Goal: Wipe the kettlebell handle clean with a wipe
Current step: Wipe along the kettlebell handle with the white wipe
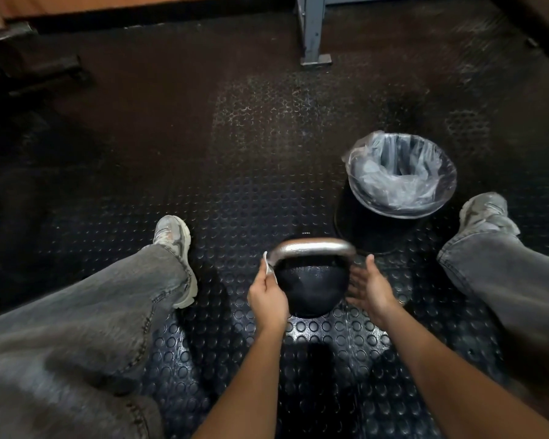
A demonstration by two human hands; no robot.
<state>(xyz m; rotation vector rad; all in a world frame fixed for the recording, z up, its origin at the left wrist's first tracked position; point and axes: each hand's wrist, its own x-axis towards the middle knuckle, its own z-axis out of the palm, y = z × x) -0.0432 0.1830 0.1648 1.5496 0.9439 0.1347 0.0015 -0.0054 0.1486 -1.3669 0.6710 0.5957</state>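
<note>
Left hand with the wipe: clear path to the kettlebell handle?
Probably yes. The left hand pinches the wipe right beside the handle, at its left end, with nothing between them. The right hand sits open on the opposite side, out of the way.

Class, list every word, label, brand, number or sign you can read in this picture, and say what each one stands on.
No text can be read anywhere in this view.
A tiny pale mark on the far side of the kettlebell, just above its handle: too small and blurred to read.
Bin, its liner, shoes and floor mat: no lettering shows.
</note>
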